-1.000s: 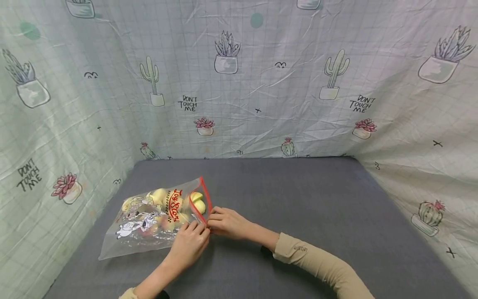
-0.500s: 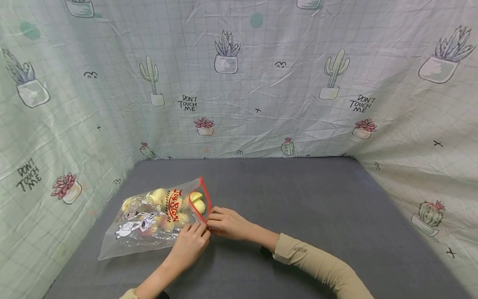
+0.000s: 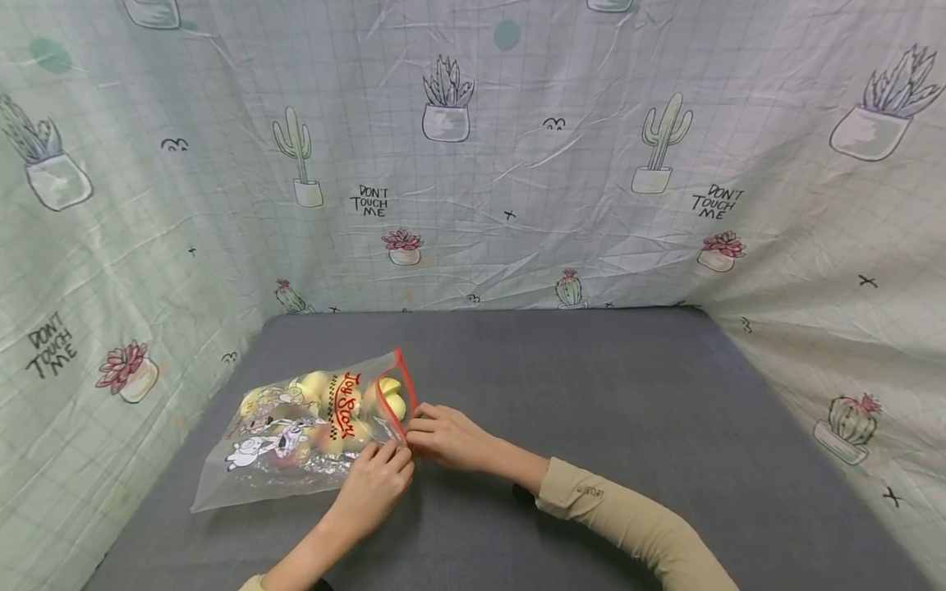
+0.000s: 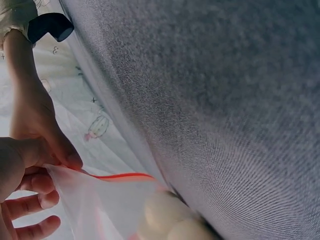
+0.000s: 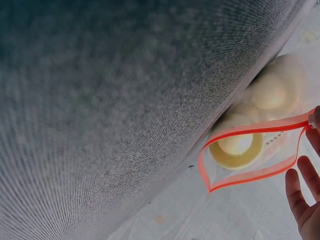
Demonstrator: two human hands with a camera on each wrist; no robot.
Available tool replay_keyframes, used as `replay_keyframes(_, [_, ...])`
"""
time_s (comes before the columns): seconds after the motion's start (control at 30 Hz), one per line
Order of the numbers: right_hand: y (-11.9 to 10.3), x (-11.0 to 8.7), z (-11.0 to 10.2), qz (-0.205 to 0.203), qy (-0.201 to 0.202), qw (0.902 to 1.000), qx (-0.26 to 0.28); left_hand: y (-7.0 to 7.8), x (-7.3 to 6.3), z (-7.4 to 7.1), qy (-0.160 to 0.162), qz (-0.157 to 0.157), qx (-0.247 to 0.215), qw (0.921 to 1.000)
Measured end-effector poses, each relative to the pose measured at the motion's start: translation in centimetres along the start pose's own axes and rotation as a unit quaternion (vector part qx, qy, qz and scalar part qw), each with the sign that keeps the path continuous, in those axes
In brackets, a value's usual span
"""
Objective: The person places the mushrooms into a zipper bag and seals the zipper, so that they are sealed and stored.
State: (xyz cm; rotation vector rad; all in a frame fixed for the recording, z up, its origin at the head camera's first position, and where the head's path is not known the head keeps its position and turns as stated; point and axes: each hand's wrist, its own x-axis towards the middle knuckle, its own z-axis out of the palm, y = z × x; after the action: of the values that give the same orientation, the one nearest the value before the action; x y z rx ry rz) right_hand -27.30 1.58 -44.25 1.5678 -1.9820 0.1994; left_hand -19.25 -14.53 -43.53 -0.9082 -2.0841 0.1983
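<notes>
A clear plastic zip bag (image 3: 244, 484) with cartoon print and red lettering lies on the left side of the table. Through it show several round yellow and reddish pieces (image 3: 314, 384) that look like fruit. Its red zip edge (image 3: 400, 359) faces right, and the mouth gapes at the far part. My left hand (image 3: 377, 480) pinches the bag's near corner, thumb against fingers in the left wrist view. Right beside it, my right hand (image 3: 451, 439) pinches the zip at its near end. A small whitish slider (image 5: 312, 119) shows at the fingertips in the right wrist view.
Dark grey cloth covers the table (image 3: 591, 410). Around its back and sides hangs a pale curtain (image 3: 510, 164) printed with potted plants. A black wrist device (image 4: 52, 26) sits on the right forearm by the beige sleeve (image 3: 628, 517).
The head view has shifted slightly. Both hands keep their hold at the bag's near corner with barely any movement, and the bag stays in place.
</notes>
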Motion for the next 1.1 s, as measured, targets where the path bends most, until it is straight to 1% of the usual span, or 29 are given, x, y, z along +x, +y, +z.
replay_keyframes(0.1, [0.1,0.1,0.1,0.008,-0.001,1.0000,0.001,0.0,-0.1,-0.2,-0.008,0.003,0.005,0.9999])
replay_keyframes(0.23, [0.1,0.1,0.3,0.008,0.007,0.9999,0.000,0.1,-0.2,-0.2,-0.009,0.005,0.012,0.9999])
replay_keyframes(0.4, [0.3,0.3,0.5,0.010,0.009,0.9999,-0.001,0.0,-0.2,-0.4,-0.006,0.001,0.016,0.9998])
replay_keyframes(0.6, [0.7,0.5,0.6,0.014,0.010,0.9998,-0.004,-0.3,-0.2,-0.5,-0.014,0.000,0.027,0.9996])
replay_keyframes(0.7, [1.0,0.6,0.8,0.011,0.015,0.9998,-0.007,-0.5,-0.2,-0.5,-0.018,-0.004,0.025,0.9995])
replay_keyframes(0.77, [1.2,0.7,0.9,0.006,0.018,0.9997,-0.011,-0.7,-0.2,-0.4,-0.019,-0.012,0.017,0.9996])
replay_keyframes(0.9, [1.6,0.8,1.0,-0.011,0.024,0.9995,-0.016,-1.0,-0.1,-0.4,-0.029,-0.041,0.005,0.9987])
replay_keyframes(1.0, [1.8,0.9,1.1,-0.015,0.027,0.9995,-0.010,-1.1,0.2,-0.2,-0.043,-0.065,0.011,0.9969])
replay_keyframes(1.1, [1.9,0.9,1.2,-0.017,0.032,0.9993,-0.004,-1.0,0.5,-0.1,-0.060,-0.082,0.022,0.9946])
